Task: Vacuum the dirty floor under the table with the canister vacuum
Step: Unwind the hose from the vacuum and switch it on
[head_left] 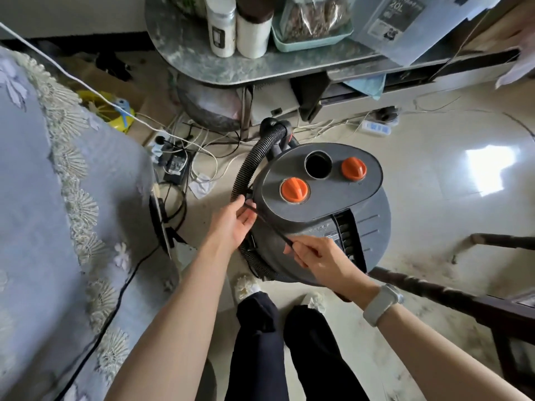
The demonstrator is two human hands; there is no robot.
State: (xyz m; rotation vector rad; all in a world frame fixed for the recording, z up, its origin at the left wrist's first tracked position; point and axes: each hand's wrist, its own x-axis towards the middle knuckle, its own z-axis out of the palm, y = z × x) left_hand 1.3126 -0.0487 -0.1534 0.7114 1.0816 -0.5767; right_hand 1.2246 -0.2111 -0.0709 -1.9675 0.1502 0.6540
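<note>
On the pale tiled floor, just in front of the person's feet and beside the marbled table (202, 68), stands the canister vacuum (321, 215), a squat grey drum with two orange knobs (294, 190) and an open round port on its lid; a ribbed black hose (254, 163) loops round its left flank and up to the back. Both hands work at a thin black cord (272, 227) stretched taut across the drum's near shoulder; the right hand (315, 257) pinches one end between curled fingers and thumb, wristwatch (380, 303) showing, while the left hand (236, 221) has its fingers round the other end close to the hose; I take it for the power cord being unwound, though where it joins the body is hidden. The drum looks rigid and fairly heavy, likely to drag rather than lift; I cannot make out a handle, so the lid's rim seems the soundest place to take hold, not the knobs. The hose looks springy and will kink if yanked; better held near its stiff cuff. The cord is limp and thin, easy to snag among the cables (199, 149) tangled under the table; the floor to the right is streaked with grime (428, 264), not yet vacuumed.
</note>
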